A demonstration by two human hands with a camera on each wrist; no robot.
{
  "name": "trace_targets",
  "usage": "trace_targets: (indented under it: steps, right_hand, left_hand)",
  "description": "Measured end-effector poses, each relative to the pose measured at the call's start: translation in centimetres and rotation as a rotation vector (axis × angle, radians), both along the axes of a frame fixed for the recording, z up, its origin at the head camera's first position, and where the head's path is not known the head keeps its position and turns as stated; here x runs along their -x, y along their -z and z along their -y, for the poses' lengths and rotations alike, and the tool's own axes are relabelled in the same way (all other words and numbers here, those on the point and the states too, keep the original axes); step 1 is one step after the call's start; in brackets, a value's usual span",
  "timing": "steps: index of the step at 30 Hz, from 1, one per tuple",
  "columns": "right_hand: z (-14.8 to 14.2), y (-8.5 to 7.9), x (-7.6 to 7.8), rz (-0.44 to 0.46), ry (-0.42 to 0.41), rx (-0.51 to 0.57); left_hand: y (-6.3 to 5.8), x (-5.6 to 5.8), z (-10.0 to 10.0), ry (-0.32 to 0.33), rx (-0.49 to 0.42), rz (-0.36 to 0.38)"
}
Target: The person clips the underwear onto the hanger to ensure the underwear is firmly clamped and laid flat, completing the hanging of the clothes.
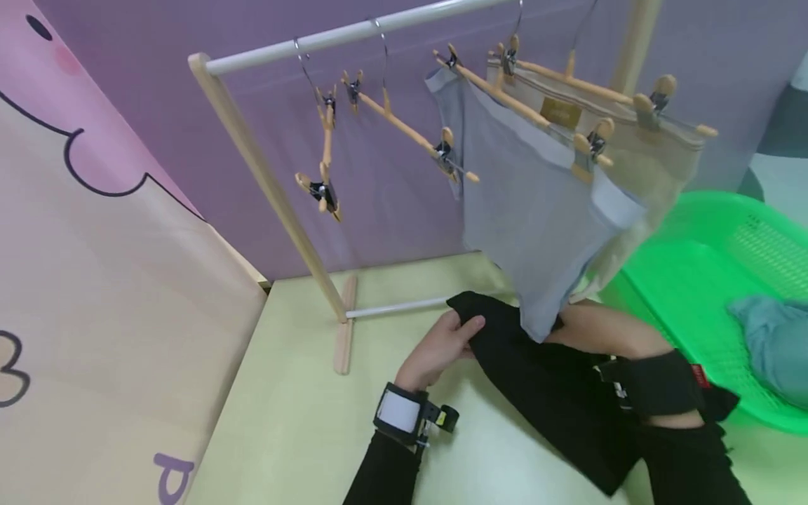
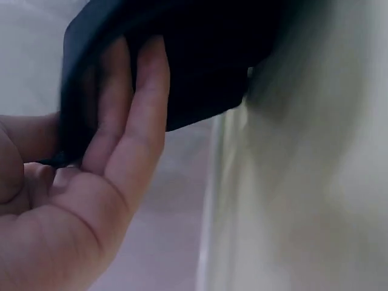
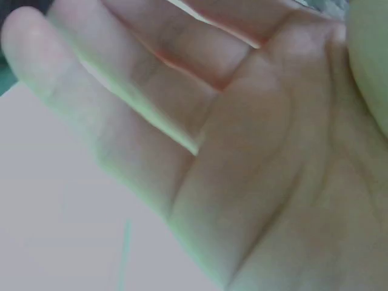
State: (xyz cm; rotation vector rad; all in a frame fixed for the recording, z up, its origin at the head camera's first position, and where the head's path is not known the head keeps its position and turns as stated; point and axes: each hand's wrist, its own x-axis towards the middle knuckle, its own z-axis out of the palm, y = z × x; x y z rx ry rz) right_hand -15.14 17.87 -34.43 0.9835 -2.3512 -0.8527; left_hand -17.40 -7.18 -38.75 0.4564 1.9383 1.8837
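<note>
My left hand (image 1: 435,351) pinches one corner of a black garment (image 1: 536,365) between thumb and fingers. In the left wrist view, fingers (image 2: 142,115) lie against the inside of the dark cloth. My right hand (image 1: 600,330) is at the garment's other side, its fingertips hidden behind hanging light blue briefs (image 1: 530,203). The right wrist view shows that palm (image 3: 260,139) with fingers extended and no cloth between them. The black garment drapes down under the right wrist, and a small red label (image 1: 699,375) shows beside it.
A wooden rack with a white rail (image 1: 353,31) stands ahead. Two bare clip hangers (image 1: 326,140) hang at left; a beige garment (image 1: 656,168) is clipped behind the briefs. A green basket (image 1: 682,266) at right holds a teal cloth (image 1: 773,344).
</note>
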Motion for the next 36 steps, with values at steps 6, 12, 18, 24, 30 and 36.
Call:
trace_targets:
  steps: [6,12,18,24,30,36]
  right_hand:
    - [2.0,-1.1,0.2,0.951,0.084,0.892]
    - [2.9,-2.6,-0.4,1.192,0.006,0.973]
    - [4.5,-4.1,-1.2,1.291,-0.093,0.932]
    - [7.0,-4.6,-2.0,1.140,-0.229,1.058]
    - [9.8,-4.2,0.1,0.774,-0.250,1.136]
    - [9.7,-3.1,1.7,0.774,-0.124,1.074]
  left_hand:
    - [-1.8,0.4,1.4,-0.085,0.130,-0.148]
    - [-2.2,0.8,1.7,-0.099,0.114,-0.222]
    - [-3.6,0.6,2.9,-0.102,0.148,-0.272]
    - [-4.3,0.3,4.6,-0.022,0.275,-0.352]
    - [-4.1,0.6,5.5,0.084,0.358,-0.458]
    - [-3.3,0.9,4.9,0.178,0.327,-0.459]
